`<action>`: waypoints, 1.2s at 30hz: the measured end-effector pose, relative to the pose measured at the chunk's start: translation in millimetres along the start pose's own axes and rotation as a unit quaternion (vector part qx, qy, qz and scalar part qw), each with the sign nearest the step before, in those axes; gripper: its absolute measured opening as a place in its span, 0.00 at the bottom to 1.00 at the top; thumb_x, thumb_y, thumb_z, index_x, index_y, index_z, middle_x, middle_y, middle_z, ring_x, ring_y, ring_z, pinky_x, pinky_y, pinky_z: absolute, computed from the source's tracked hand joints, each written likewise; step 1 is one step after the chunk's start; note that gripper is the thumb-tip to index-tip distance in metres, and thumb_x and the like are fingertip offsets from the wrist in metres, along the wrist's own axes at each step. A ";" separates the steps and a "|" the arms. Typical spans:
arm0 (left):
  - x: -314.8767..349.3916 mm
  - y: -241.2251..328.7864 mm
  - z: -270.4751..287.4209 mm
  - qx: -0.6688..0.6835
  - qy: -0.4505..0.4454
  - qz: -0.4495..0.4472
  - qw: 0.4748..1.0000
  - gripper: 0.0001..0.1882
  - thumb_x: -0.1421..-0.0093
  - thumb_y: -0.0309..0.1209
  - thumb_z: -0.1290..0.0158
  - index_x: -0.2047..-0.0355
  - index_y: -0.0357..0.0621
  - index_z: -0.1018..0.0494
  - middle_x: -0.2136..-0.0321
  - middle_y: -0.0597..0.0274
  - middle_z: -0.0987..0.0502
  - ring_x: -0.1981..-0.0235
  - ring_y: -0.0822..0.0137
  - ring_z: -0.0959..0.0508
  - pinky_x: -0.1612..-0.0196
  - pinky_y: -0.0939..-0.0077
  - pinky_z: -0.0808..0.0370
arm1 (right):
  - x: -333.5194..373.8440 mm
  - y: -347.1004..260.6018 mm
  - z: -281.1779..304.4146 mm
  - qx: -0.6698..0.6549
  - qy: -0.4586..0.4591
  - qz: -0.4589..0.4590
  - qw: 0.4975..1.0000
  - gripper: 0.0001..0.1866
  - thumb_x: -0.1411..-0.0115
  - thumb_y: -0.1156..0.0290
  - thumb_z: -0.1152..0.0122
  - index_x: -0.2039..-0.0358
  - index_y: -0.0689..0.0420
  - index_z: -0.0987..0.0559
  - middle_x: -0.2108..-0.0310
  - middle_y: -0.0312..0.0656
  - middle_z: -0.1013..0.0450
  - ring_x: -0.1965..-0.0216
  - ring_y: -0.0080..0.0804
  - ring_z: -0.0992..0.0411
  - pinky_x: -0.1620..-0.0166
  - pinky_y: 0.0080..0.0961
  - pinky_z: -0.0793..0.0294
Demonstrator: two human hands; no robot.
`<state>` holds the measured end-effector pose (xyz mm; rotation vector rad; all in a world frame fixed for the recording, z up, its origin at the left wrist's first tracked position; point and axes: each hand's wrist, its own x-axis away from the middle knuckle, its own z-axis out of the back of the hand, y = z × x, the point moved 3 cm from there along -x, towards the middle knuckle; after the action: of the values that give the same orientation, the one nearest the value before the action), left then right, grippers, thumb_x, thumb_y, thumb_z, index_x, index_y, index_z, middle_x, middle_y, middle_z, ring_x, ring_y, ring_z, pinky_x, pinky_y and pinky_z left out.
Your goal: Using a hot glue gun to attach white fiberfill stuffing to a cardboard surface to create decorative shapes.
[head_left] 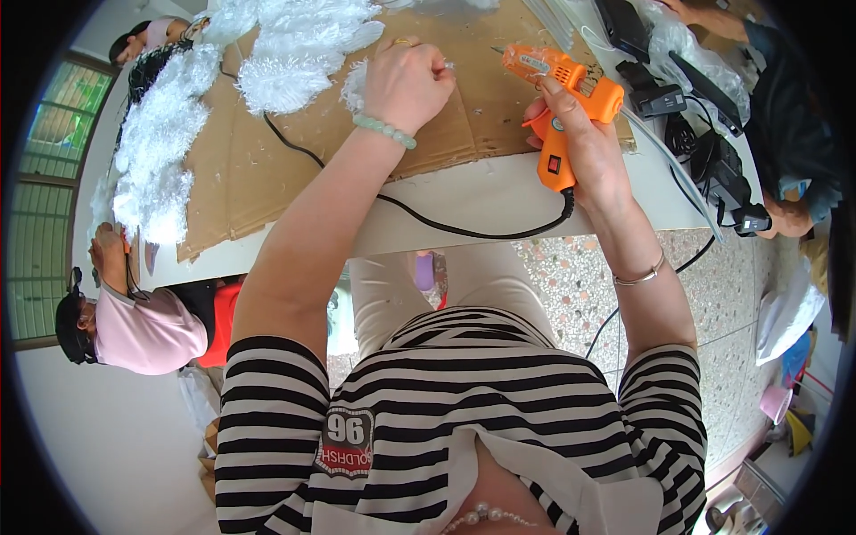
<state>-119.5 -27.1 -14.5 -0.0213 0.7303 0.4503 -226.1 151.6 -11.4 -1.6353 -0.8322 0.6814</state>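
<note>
My right hand (588, 147) is wrapped round the handle of an orange hot glue gun (557, 143), whose nozzle points left over the cardboard. A black cord runs from the base of its handle across to the left, passing under my left forearm. My left hand (406, 85) is closed with its fingers curled in, just above the cardboard (259, 169). A small white speck shows at its fingertips, but what they pinch is hidden. Beside that hand, a white fluffy tuft (354, 89) sticks out, partly covered by it.
White fringed, fluffy pieces (165, 143) lie in heaps at the left and far side of the table (446, 201). Black power adapters (655, 94) and cables crowd the right. People sit at the left, and another person's arm (789, 209) is at the right edge.
</note>
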 end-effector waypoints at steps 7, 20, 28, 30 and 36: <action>3.4 -5.4 4.3 0.079 -0.055 0.119 0.988 0.14 0.55 0.30 0.46 0.65 0.47 0.27 0.68 0.56 0.25 0.71 0.57 0.26 0.64 0.68 0.29 | -0.1 1.1 3.1 0.006 0.000 -0.011 1.000 0.14 0.40 0.57 0.47 0.65 0.56 0.27 0.73 0.34 0.28 0.70 0.21 0.31 0.66 0.23 0.29; 4.0 -9.5 14.2 0.072 -0.164 0.028 0.983 0.04 0.49 0.30 0.44 0.72 0.46 0.23 0.69 0.64 0.23 0.73 0.60 0.24 0.68 0.69 0.28 | 1.4 0.5 2.2 -0.001 0.001 -0.012 1.000 0.15 0.40 0.56 0.47 0.65 0.56 0.27 0.73 0.34 0.29 0.70 0.20 0.31 0.66 0.23 0.29; 9.5 -16.4 18.9 0.104 -0.128 -0.059 0.985 0.05 0.48 0.28 0.46 0.72 0.41 0.24 0.68 0.63 0.24 0.73 0.59 0.24 0.68 0.70 0.28 | -0.7 0.4 2.1 0.006 -0.010 -0.006 1.000 0.15 0.40 0.56 0.47 0.66 0.56 0.27 0.73 0.34 0.29 0.70 0.20 0.31 0.66 0.23 0.29; 10.0 -18.1 19.6 0.116 -0.131 -0.054 0.983 0.04 0.48 0.27 0.46 0.72 0.40 0.24 0.68 0.63 0.24 0.73 0.59 0.24 0.68 0.70 0.28 | -2.2 -0.7 0.7 0.002 -0.014 0.004 1.000 0.15 0.40 0.56 0.47 0.66 0.56 0.27 0.73 0.34 0.29 0.70 0.20 0.31 0.65 0.23 0.29; 14.1 -22.8 19.1 0.172 -0.136 -0.003 0.976 0.03 0.49 0.24 0.47 0.72 0.40 0.25 0.68 0.62 0.24 0.72 0.61 0.23 0.68 0.73 0.27 | -14.1 -11.3 -15.0 -0.035 -0.039 -0.021 0.998 0.16 0.39 0.58 0.49 0.61 0.58 0.27 0.71 0.37 0.29 0.69 0.23 0.30 0.65 0.26 0.24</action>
<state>-88.9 -38.9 -12.4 0.3572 0.5301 0.3087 -224.3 133.1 2.8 -1.6579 -0.9525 0.6965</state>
